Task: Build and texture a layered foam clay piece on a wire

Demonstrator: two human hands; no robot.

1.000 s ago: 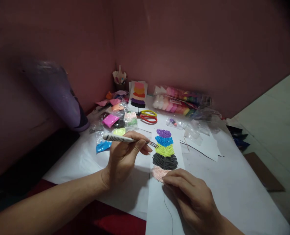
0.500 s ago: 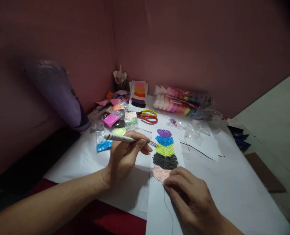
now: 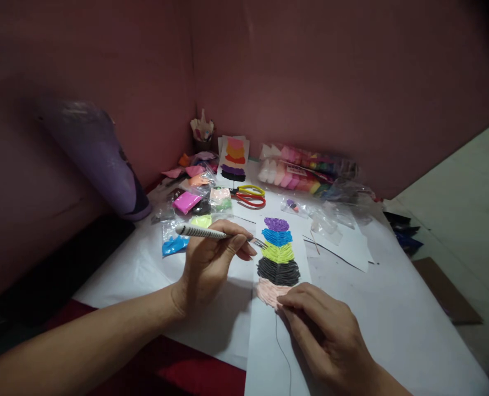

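My left hand (image 3: pixel 211 264) is closed round a fork (image 3: pixel 203 232) with a white, dark-patterned handle. The fork's tines touch or hover just over the lime band of a feather-shaped clay picture (image 3: pixel 278 253). From top to bottom its ridged bands are purple, blue, lime, black and pale pink. It lies on a white paper strip (image 3: pixel 264 346), where a thin drawn line runs down below the clay. My right hand (image 3: pixel 327 324) has thumb and fingers pinched at the lower right edge of the pink band. Whatever is between those fingertips is hidden.
Scissors (image 3: pixel 250 196) with yellow and red handles lie behind the picture. Clay packets (image 3: pixel 187 202) are heaped to the left, and bagged clay (image 3: pixel 297 170) lies along the wall. A finished-looking feather card (image 3: pixel 235 159) leans at the back. A purple wrapped roll (image 3: pixel 99 154) stands left.
My right hand has shifted very slightly right and down, showing a bit more of the pink band. My left hand and the fork look the same.
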